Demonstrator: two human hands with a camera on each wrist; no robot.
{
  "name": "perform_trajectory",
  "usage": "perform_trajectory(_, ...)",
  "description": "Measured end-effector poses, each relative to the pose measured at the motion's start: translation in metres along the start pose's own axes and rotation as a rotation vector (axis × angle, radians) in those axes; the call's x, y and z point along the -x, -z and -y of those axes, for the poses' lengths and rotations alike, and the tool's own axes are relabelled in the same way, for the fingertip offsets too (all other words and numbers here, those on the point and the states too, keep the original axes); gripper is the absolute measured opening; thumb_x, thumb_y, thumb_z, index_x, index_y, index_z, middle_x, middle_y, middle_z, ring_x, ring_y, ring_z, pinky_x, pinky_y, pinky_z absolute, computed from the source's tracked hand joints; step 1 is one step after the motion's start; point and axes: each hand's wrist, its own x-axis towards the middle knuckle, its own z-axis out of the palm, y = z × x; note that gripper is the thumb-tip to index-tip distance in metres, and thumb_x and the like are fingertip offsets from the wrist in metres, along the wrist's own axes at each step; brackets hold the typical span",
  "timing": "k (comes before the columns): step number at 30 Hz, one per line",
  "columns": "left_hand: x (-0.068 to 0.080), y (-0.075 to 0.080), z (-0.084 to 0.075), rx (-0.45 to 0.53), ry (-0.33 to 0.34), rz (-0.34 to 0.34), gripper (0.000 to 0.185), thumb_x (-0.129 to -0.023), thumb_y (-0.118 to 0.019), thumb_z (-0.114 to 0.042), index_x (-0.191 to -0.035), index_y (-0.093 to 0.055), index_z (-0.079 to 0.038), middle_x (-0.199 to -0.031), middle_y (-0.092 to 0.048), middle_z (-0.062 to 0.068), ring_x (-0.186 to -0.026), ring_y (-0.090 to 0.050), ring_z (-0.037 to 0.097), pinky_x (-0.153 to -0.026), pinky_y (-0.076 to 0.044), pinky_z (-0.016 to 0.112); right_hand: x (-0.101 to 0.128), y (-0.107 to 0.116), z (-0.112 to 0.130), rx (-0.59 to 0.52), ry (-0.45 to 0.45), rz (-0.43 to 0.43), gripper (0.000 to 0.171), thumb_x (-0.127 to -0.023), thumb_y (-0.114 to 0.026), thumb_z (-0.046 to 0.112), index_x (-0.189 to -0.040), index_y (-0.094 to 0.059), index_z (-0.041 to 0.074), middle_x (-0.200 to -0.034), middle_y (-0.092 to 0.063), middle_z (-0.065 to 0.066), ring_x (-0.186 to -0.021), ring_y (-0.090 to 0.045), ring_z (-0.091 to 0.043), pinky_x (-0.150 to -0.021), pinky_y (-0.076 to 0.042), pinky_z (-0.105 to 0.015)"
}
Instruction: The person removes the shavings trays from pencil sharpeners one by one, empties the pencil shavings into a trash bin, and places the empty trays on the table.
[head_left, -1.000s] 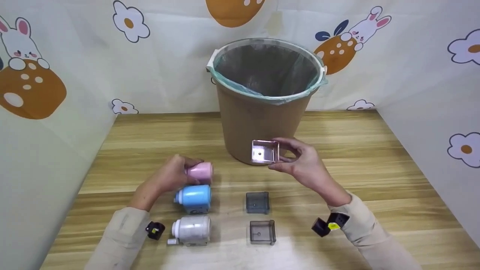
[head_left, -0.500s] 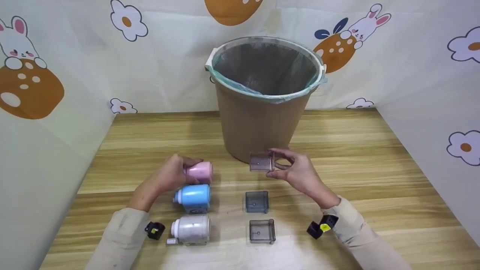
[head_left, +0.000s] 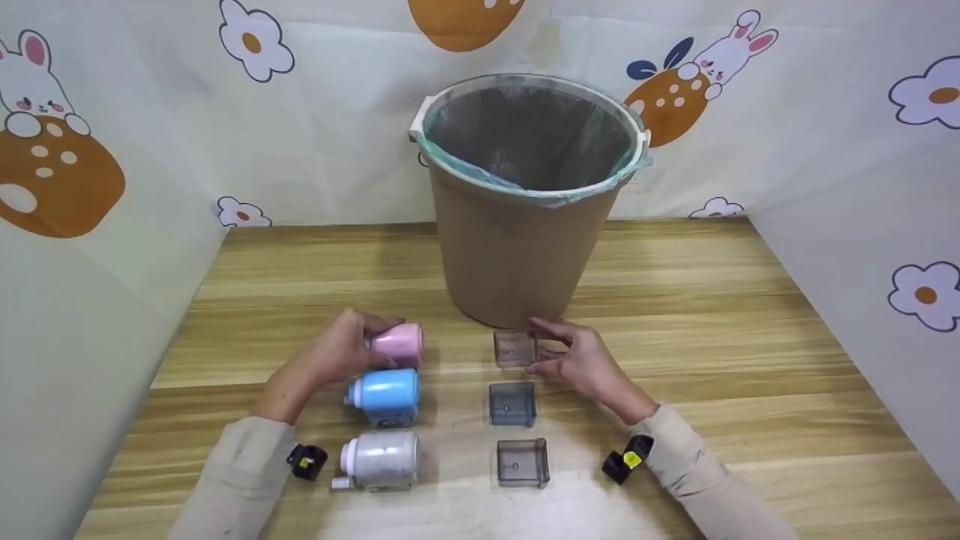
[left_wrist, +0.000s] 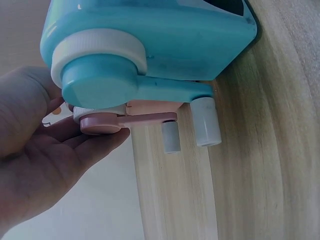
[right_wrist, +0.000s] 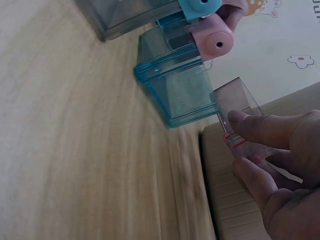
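Note:
My left hand grips the pink pencil sharpener around its crank end, at the far end of a row. In front of it stand the blue pencil sharpener and the white pencil sharpener. The left wrist view shows the blue crank handle close up. With thumb and fingers my right hand holds the clear pinkish shavings drawer by its right side, low over the table. The bluish drawer and the grey drawer lie in line with it.
A tall brown bin with a green liner bag stands behind the drawers, its base close to my right hand. Patterned cloth hangs around the wooden table at the back and sides.
My right hand has brought the pinkish drawer down and toward me, from before the bin to line up with the other drawers. The left hand stays on the pink sharpener.

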Motion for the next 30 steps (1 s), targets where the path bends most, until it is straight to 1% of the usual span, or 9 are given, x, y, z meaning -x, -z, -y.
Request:
perform_trajectory(2,0.000,0.000,0.000,0.005,0.011,-0.002,0.057,-0.075,-0.084,-0.003,-0.128,-0.064,0.005,-0.125,-0.067,0.027,-0.104,-0.070,0.034,-0.089,-0.060,0.043,-0.002,-0.001,-0.003,-0.005,-0.014,0.003,0.073,-0.071,-0.079,-0.013,-0.139,-0.055,0.001,-0.145,-0.053,-0.025,-0.122,-0.062,-0.041,-0.085,-0.059,-0.024)
perform_trajectory(6,0.000,-0.001,0.001,-0.009,-0.002,-0.016,0.057,-0.074,-0.085,-0.004,-0.126,-0.065,0.004,-0.123,-0.068,0.026,-0.102,-0.070,0.033,-0.088,-0.060,0.044,-0.005,-0.003,-0.008,0.041,-0.007,-0.005,0.066,-0.070,-0.082,-0.008,-0.133,-0.061,0.000,-0.137,-0.062,-0.021,-0.125,-0.061,-0.038,-0.092,-0.057,-0.026)
perform_trajectory(10,0.001,-0.001,0.001,-0.041,-0.028,-0.039,0.055,-0.072,-0.086,-0.005,-0.124,-0.068,0.003,-0.121,-0.070,0.025,-0.099,-0.070,0.031,-0.085,-0.059,0.045,-0.006,-0.005,-0.012,0.090,0.016,-0.003,0.064,-0.069,-0.085,-0.004,-0.129,-0.064,-0.001,-0.131,-0.067,-0.019,-0.124,-0.062,-0.036,-0.099,-0.055,-0.033)
perform_trajectory(12,0.001,-0.002,0.001,-0.050,-0.037,-0.046,0.055,-0.072,-0.086,-0.006,-0.123,-0.068,0.003,-0.120,-0.070,0.025,-0.098,-0.070,0.031,-0.084,-0.059,0.045,-0.006,-0.006,-0.014,0.117,0.018,-0.012,0.063,-0.068,-0.086,-0.002,-0.128,-0.065,0.001,-0.129,-0.068,-0.017,-0.122,-0.063,-0.035,-0.102,-0.054,-0.037)
perform_trajectory(15,0.001,-0.002,0.001,-0.046,-0.033,-0.036,0.056,-0.073,-0.086,-0.006,-0.125,-0.067,0.003,-0.121,-0.069,0.025,-0.096,-0.070,0.030,-0.083,-0.059,0.044,-0.007,-0.007,-0.017,0.148,0.013,-0.024,0.065,-0.067,-0.088,0.002,-0.128,-0.066,0.003,-0.129,-0.068,-0.015,-0.121,-0.064,-0.032,-0.106,-0.051,-0.041)
perform_trajectory(20,0.002,-0.002,-0.001,-0.021,-0.010,-0.009,0.059,-0.076,-0.083,-0.005,-0.130,-0.062,0.005,-0.124,-0.068,0.026,-0.097,-0.069,0.030,-0.085,-0.059,0.044,-0.006,-0.008,-0.018,0.121,0.002,-0.015,0.068,-0.067,-0.088,0.001,-0.130,-0.064,0.003,-0.131,-0.067,-0.015,-0.123,-0.063,-0.032,-0.108,-0.049,-0.040)
perform_trajectory(24,0.003,-0.003,-0.001,-0.017,0.000,-0.016,0.059,-0.076,-0.082,-0.004,-0.131,-0.062,0.004,-0.123,-0.069,0.025,-0.097,-0.069,0.029,-0.086,-0.059,0.044,-0.005,-0.007,-0.017,0.169,0.011,-0.021,0.069,-0.067,-0.089,0.004,-0.131,-0.064,0.005,-0.131,-0.067,-0.013,-0.126,-0.061,-0.031,-0.112,-0.045,-0.042)
perform_trajectory(26,0.003,-0.004,-0.001,-0.006,0.003,-0.015,0.060,-0.076,-0.082,-0.004,-0.132,-0.061,0.004,-0.124,-0.068,0.025,-0.098,-0.068,0.030,-0.088,-0.059,0.044,-0.005,-0.008,-0.017,0.215,0.019,-0.034,0.070,-0.066,-0.090,0.008,-0.131,-0.064,0.007,-0.131,-0.068,-0.011,-0.127,-0.060,-0.031,-0.114,-0.043,-0.044)
perform_trajectory(30,0.004,-0.003,-0.001,0.017,-0.017,-0.014,0.061,-0.077,-0.081,-0.004,-0.133,-0.059,0.005,-0.126,-0.066,0.027,-0.101,-0.068,0.032,-0.090,-0.058,0.045,-0.006,-0.007,-0.017,0.214,0.033,-0.015,0.074,-0.068,-0.089,0.008,-0.136,-0.060,0.005,-0.133,-0.066,-0.014,-0.126,-0.061,-0.032,-0.111,-0.046,-0.041)
